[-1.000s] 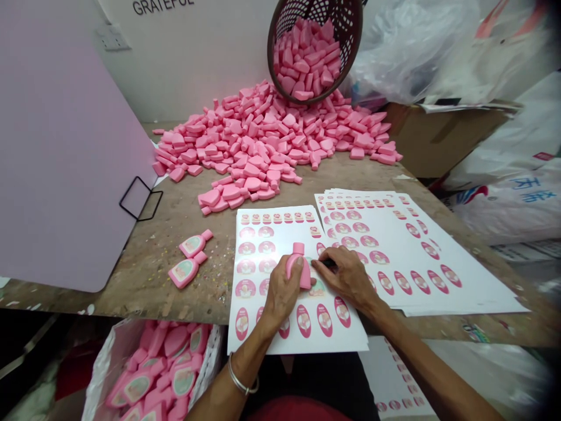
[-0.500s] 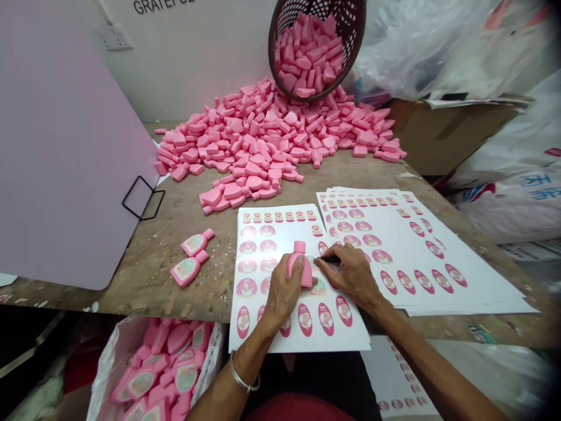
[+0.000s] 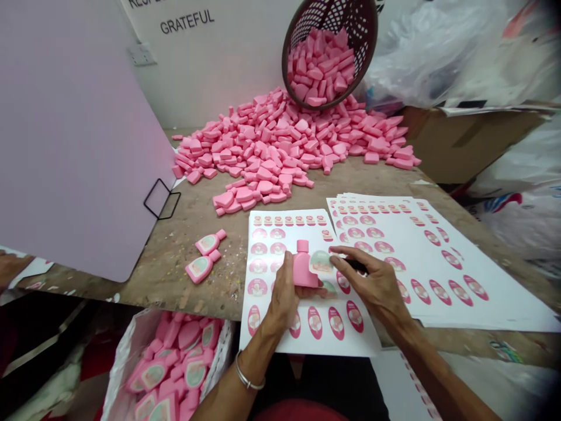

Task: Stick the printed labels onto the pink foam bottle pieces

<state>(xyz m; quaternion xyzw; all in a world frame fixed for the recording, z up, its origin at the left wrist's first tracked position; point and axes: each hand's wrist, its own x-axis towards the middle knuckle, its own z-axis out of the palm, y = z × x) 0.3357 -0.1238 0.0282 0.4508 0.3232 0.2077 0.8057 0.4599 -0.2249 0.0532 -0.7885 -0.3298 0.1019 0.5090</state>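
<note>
Upright in my left hand point(image 3: 283, 298) is a small pink toy bottle point(image 3: 303, 270), its visible front plain. The fingertips of my right hand point(image 3: 374, 283) pinch a pale green rounded sticker point(image 3: 321, 262) by its right edge, beside the bottle. A slim black tool point(image 3: 357, 265) is also tucked in that hand; its tip is hidden. Both hands are over a white sticker sheet point(image 3: 302, 233) with pink oval and rounded labels. Another pale green sticker point(image 3: 329, 287) shows below, partly behind the fingers. On the wooden table, two labelled pink bottles point(image 3: 204, 262) lie to the left.
A large heap of pink bottles point(image 3: 267, 146) covers the table's back, under a tipped brown basket point(image 3: 287, 88). More sticker sheets point(image 3: 421, 257) lie right. A white-lined box point(image 3: 125, 345) of labelled bottles stands below the front edge. A pink panel point(image 3: 87, 146) stands left.
The pale green sticker is now lifted off the sheet in my right hand, raised next to the bottle. My left hand has turned the bottle's front more upright. The view has shifted slightly left.
</note>
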